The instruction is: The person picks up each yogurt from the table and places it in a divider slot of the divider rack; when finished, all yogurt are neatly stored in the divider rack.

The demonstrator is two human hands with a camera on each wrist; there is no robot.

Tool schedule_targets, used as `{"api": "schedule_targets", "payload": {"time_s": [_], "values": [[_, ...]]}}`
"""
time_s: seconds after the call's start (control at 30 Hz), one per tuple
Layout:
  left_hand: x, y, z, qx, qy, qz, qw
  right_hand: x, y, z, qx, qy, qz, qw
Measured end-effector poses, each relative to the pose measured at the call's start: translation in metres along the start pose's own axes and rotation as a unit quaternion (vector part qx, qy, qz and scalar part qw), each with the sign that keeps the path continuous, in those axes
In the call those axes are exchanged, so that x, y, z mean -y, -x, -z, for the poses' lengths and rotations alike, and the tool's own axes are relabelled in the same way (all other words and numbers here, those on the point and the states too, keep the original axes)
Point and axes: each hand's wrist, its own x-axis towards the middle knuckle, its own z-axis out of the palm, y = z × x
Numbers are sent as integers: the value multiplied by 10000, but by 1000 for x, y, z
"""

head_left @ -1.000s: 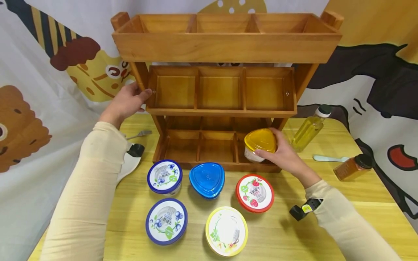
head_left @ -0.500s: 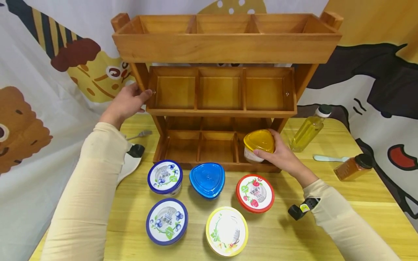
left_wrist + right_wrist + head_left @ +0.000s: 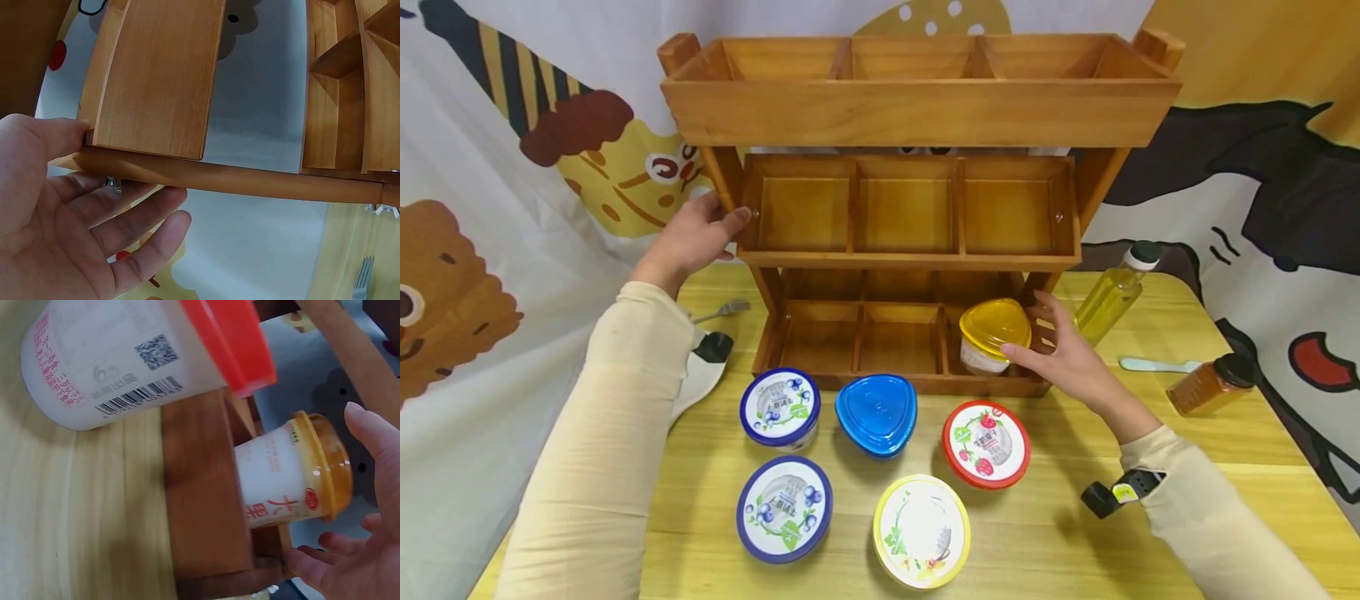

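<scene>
A three-tier wooden rack (image 3: 925,117) stands at the back of the table. My left hand (image 3: 690,237) grips its left upright post (image 3: 206,177), thumb in front and fingers behind. In the bottom tier's right compartment sits a white cup with an amber, rounded-triangular lid (image 3: 996,327), tilted slightly. My right hand (image 3: 1070,354) is beside it with fingers spread, holding nothing. The thumb overlaps the lid's edge in the head view, while the right wrist view shows a gap between thumb and lid. A red-lidded cup (image 3: 125,356) stands close to the right wrist.
Before the rack are a blue-lidded cup (image 3: 877,414), two blueberry-print cups (image 3: 784,508) and a yellow-rimmed cup (image 3: 921,533). An oil bottle (image 3: 1112,296), light-coloured utensil handle (image 3: 1157,364) and spice jar (image 3: 1212,384) lie right. A fork (image 3: 724,309) and white ladle-like utensil (image 3: 695,379) are left.
My right hand has let go of the amber-lidded cup, its fingers spreading and drawing back right. The cup stays in the compartment. My left hand keeps its grip on the post.
</scene>
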Motion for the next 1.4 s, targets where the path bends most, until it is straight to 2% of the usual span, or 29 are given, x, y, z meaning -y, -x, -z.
{"api": "schedule_targets", "payload": {"time_s": [0.2,0.47,0.83,1.17,1.4], "values": [[0,1,1,-21,-2,-57,10000,5,15,8,-192,-67,338,9992],[2,2,0,-3,103,-85,9999,12,36,13,-652,464,951,9922],[-1,1,2,108,19,-24,9999,16,60,11,-858,568,1168,9878],[1,0,1,118,-82,-4,9999,14,74,7,-646,579,1213,9888],[2,0,1,170,-71,0,9998,7,82,-3,-238,429,1245,9910]]}}
